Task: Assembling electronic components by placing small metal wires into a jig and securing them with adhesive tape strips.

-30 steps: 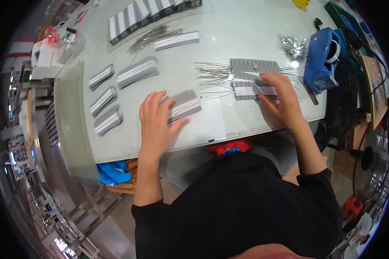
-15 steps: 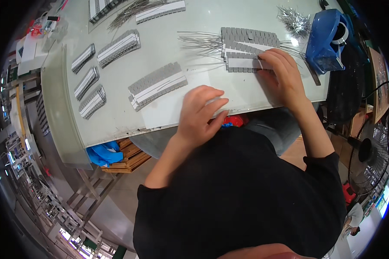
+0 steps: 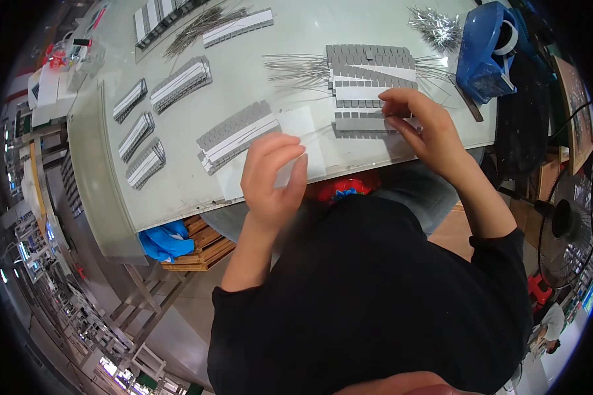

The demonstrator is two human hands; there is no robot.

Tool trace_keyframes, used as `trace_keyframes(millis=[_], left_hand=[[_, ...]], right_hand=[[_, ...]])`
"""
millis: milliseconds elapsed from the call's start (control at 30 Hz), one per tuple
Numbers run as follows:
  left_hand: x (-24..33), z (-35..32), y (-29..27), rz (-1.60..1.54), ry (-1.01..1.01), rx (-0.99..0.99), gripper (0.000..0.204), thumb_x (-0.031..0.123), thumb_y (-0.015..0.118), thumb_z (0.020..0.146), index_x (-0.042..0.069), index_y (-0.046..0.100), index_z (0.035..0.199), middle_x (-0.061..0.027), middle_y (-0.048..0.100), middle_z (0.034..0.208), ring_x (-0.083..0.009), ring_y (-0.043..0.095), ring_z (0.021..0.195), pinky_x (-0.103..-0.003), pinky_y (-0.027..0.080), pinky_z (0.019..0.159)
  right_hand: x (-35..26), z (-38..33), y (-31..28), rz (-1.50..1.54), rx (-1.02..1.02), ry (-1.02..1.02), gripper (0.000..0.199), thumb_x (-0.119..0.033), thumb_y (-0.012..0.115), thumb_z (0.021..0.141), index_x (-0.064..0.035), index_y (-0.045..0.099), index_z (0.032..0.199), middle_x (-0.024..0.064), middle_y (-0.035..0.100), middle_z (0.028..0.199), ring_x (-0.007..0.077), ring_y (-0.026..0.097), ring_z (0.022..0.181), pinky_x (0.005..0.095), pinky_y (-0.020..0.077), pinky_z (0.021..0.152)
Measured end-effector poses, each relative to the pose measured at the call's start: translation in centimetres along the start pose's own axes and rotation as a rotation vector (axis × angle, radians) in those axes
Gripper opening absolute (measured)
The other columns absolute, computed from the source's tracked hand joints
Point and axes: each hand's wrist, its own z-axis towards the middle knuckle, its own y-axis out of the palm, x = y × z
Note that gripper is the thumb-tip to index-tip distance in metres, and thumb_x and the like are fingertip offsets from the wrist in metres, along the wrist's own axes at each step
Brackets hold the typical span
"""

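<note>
My right hand (image 3: 428,131) pinches the right end of a grey notched strip (image 3: 361,123), held at the near side of a pile of similar strips (image 3: 369,59). The pile shows grey and white faces, with thin metal wires (image 3: 296,71) sticking out on its left and more on its right. My left hand (image 3: 270,178) hovers near the table's front edge, fingers curved and apart from the thumb, with nothing visible in it. Just beyond it lies a grey and white stack of strips (image 3: 237,135). A white sheet (image 3: 313,135) lies under and beside that hand.
More strip stacks (image 3: 181,82) stand on the left of the table, with a wire bundle (image 3: 194,33) at the back. On the right are a blue tape dispenser (image 3: 481,59), a silvery tangle (image 3: 435,29) and a flat metal ruler (image 3: 469,102). A fan (image 3: 563,227) stands beyond the right edge.
My right hand has drawn a grey strip toward me, away from the pile. My left hand has moved left, its fingers still apart from the thumb. The whole view has shifted slightly.
</note>
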Motion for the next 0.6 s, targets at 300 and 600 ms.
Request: trace_keyframes(millis=[300, 600], left_hand=[[1.6, -4.3, 0.5, 0.006, 0.045, 0.08, 0.032, -0.007, 0.069, 0.069, 0.009, 0.061, 0.096, -0.0073, 0.062, 0.099, -0.029, 0.06, 0.086, -0.045, 0.046, 0.084], [1.5, -6.6, 2.0, 0.044, 0.104, -0.158, 0.038, 0.002, 0.075, 0.073, 0.009, 0.066, 0.11, -0.0098, 0.062, 0.111, -0.0307, 0.061, 0.095, -0.044, 0.045, 0.084]], right_hand=[[-2.1, 4.0, 2.5, -0.294, 0.067, -0.291, 0.033, 0.0, 0.068, 0.087, -0.0088, 0.064, 0.119, 0.0101, 0.071, 0.1, 0.0329, 0.067, 0.094, 0.0415, 0.0534, 0.079], [-3.9, 1.0, 4.6, -0.361, -0.036, 0.042, 0.03, 0.003, 0.064, 0.084, -0.0075, 0.063, 0.112, 0.0107, 0.068, 0.101, 0.0347, 0.065, 0.094, 0.043, 0.0534, 0.08]])
